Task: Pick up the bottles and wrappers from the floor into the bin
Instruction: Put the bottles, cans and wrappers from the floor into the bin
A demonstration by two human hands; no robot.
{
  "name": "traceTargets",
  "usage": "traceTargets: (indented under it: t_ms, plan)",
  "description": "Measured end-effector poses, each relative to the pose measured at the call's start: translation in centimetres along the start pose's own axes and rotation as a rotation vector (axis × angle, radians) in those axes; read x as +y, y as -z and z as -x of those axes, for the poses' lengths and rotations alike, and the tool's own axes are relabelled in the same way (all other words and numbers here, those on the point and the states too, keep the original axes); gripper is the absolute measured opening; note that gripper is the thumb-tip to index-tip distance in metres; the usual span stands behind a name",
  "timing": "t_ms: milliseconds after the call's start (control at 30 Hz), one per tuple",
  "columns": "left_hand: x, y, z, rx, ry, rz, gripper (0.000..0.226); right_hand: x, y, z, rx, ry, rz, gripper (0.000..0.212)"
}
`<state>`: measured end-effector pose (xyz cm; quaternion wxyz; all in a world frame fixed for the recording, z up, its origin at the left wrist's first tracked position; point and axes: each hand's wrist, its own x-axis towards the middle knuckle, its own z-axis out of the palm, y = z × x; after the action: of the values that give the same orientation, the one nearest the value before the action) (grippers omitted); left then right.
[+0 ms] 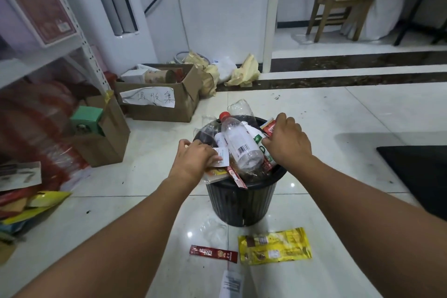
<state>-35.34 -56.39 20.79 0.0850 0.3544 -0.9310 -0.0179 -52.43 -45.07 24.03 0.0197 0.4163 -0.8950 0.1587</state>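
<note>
A black ribbed bin [240, 203] stands on the tiled floor, heaped over its rim with bottles and wrappers. On top lies a clear plastic bottle [242, 145] with a red cap. My left hand [196, 157] is at the bin's left rim, fingers curled on a white paper slip [222, 156] and the wrappers under it. My right hand [287, 143] is over the right rim, gripping a red wrapper [269, 127]. On the floor in front of the bin lie a yellow wrapper [274, 245], a red coffee sachet [214, 253], a white paper [231, 284] and a clear film [212, 227].
An open cardboard box [159, 99] with a handwritten label sits behind the bin, with crumpled yellow paper [243, 72] beyond it. A smaller box [101, 133] and a metal shelf [48, 55] stand at the left, bags below. A black mat [418, 172] lies right, a wooden chair [338, 2] far back.
</note>
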Motion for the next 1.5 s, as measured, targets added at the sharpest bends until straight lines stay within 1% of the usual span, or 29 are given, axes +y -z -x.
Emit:
traceTargets:
  t_ms: [100, 300, 400, 467, 533, 600, 667, 733, 867, 1033, 1167, 1333, 1500]
  plan:
    - [0.1, 0.4, 0.0, 0.068, 0.031, 0.077, 0.033, -0.2, -0.5, -0.1, -0.015, -0.048, -0.044, 0.056]
    - [-0.7, 0.6, 0.3, 0.119, 0.095, 0.065, 0.031, -1.0, -1.3, -0.4, -0.051, -0.055, -0.152, 0.058]
    - [-0.9, 0.4, 0.7, 0.123, 0.121, 0.073, 0.036, -1.1, -1.4, -0.2, -0.101, -0.083, -0.161, 0.060]
    - [-0.6, 0.6, 1.0, 0.143, 0.119, 0.088, 0.037, -1.2, -1.1, 0.1, -0.106, -0.085, -0.150, 0.060]
    - [-0.2, 0.9, 1.4, 0.155, 0.113, 0.089, 0.038, -1.2, -0.6, 0.6, -0.069, -0.014, -0.069, 0.054]
    - [0.0, 1.3, 1.9, 0.176, 0.115, 0.089, 0.037, -1.1, -0.1, 1.5, -0.025, 0.098, 0.018, 0.048]
    - [0.3, 1.6, 2.7, 0.205, 0.124, 0.100, 0.035, -1.0, 0.5, 2.6, -0.014, 0.180, 0.046, 0.047]
    - [0.7, 2.0, 3.6, 0.218, 0.140, 0.098, 0.036, -1.0, 1.1, 3.7, -0.014, 0.216, 0.050, 0.046]
    - [1.7, 3.2, 5.8, 0.225, 0.166, 0.074, 0.037, -0.8, 2.8, 6.1, -0.017, 0.229, 0.035, 0.045]
    - [3.8, 4.8, 8.1, 0.248, 0.185, 0.046, 0.036, -0.7, 5.8, 8.3, -0.016, 0.245, 0.021, 0.049]
    - [5.8, 5.7, 9.9, 0.260, 0.236, -0.001, 0.038, -0.3, 7.2, 10.4, 0.003, 0.237, 0.038, 0.047]
    - [7.6, 5.4, 13.4, 0.260, 0.251, -0.009, 0.038, -0.4, 7.9, 13.4, 0.007, 0.237, 0.047, 0.044]
    - [8.1, 3.5, 16.4, 0.234, 0.288, 0.011, 0.033, -0.1, 7.6, 15.4, 0.051, 0.245, 0.037, 0.040]
